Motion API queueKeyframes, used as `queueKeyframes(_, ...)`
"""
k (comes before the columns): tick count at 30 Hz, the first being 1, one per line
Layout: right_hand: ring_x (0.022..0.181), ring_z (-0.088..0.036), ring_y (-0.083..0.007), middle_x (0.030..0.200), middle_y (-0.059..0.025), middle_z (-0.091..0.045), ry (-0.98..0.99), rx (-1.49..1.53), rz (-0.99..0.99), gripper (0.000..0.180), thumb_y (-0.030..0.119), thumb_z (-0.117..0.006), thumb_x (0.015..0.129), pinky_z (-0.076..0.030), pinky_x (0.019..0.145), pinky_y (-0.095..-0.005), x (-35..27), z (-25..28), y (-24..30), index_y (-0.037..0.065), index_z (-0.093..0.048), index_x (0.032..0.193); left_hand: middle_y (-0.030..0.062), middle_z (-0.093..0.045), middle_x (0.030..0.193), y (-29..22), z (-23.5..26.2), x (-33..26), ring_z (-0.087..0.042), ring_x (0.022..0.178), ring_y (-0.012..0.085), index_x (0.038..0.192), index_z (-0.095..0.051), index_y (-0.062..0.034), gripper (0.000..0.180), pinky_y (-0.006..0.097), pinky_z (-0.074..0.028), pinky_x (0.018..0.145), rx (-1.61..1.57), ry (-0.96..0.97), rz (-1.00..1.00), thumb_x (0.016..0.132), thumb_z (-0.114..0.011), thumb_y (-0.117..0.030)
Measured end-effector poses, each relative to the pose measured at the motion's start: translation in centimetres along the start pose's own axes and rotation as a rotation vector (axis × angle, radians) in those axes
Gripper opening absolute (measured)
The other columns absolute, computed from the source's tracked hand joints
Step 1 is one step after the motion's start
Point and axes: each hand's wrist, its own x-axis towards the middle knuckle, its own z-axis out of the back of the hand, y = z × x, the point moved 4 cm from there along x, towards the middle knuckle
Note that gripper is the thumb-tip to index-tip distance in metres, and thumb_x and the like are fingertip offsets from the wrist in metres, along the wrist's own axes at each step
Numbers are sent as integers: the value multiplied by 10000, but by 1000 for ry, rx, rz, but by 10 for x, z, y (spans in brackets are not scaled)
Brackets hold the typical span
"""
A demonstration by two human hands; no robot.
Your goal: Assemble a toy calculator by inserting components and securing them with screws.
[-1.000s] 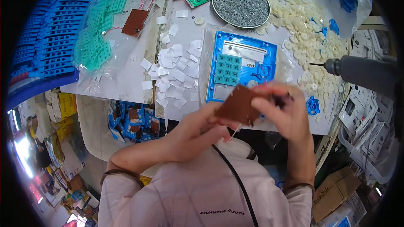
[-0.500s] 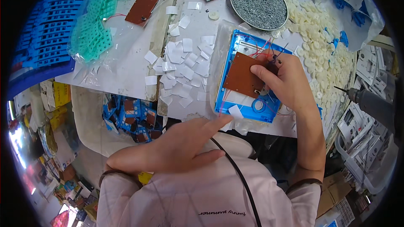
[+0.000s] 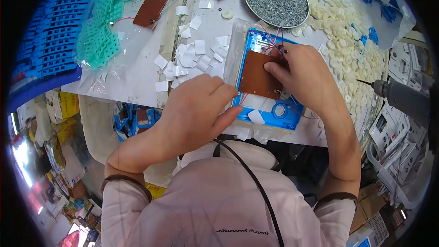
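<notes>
My right hand (image 3: pixel 311 75) grips a brown circuit board (image 3: pixel 256 77), its thumb on the top face and its other fingers hidden at the far edge. Red and dark wires run out from the board near those fingers. Below the board lies a blue plastic casing (image 3: pixel 290 121) with a round ring near its close end. A small white sticker piece (image 3: pixel 256 117) rests on the casing's near edge. My left hand (image 3: pixel 194 112) hovers beside the casing's left edge, thumb and bent forefinger apart, with nothing visible between them.
Loose white sticker pieces (image 3: pixel 186 56) lie left of the casing. Beyond it stands a round dish of screws (image 3: pixel 276 0). Cream plastic discs (image 3: pixel 340 32) spread to the right, near a power screwdriver (image 3: pixel 402 96). A second brown board (image 3: pixel 150 11) and teal pads (image 3: pixel 103 36) lie far left.
My left hand has moved up and forward to the casing's left edge, its fingers now more bent. The board in my right hand has turned slightly and sits squarer over the casing.
</notes>
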Motion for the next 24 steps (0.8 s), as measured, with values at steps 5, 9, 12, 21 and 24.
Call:
queueKeyframes(5,865,-688,-427,878,-227,-707,-116,30,-26,248,149,-768,840,-540,761,-487,-6,4,3,-32,-642,953,131,-632,1295,-5,-20,13,-590,1258,288,1233,-656,-37,478,512,-410,1068,209,35,-255,824,-774,-252)
queueKeyframes(9,863,-701,-408,915,-195,-717,-344,58,-155,319,122,-802,814,-554,762,-445,-29,23,4,-21,-624,1036,111,-622,1362,-4,-17,10,-540,1347,268,1293,-641,-38,548,534,-321,1141,315,108,-290,848,-741,-342)
queueKeyframes(12,998,-684,-388,1044,-191,-710,-390,48,104,438,165,-814,804,-544,856,-446,-64,19,13,-29,-622,1147,114,-623,1357,-4,-16,14,-546,1334,265,1310,-636,-36,582,508,-358,1095,310,120,-309,855,-724,-387)
queueKeyframes(21,1374,-483,-401,1441,-255,-546,-36,-275,298,660,356,-740,843,-353,1142,-550,-72,-25,34,-78,-605,1321,115,-638,1309,-8,-13,23,-585,1260,256,1292,-648,-27,602,425,-443,937,252,155,-301,843,-730,-420)
queueKeyframes(24,1348,-496,-434,1417,-286,-556,-39,-324,318,669,372,-726,846,-362,1131,-550,-69,-25,39,-113,-617,1293,95,-654,1268,-2,-6,33,-610,1205,252,1226,-678,-53,490,412,-458,913,168,225,-323,847,-748,-356)
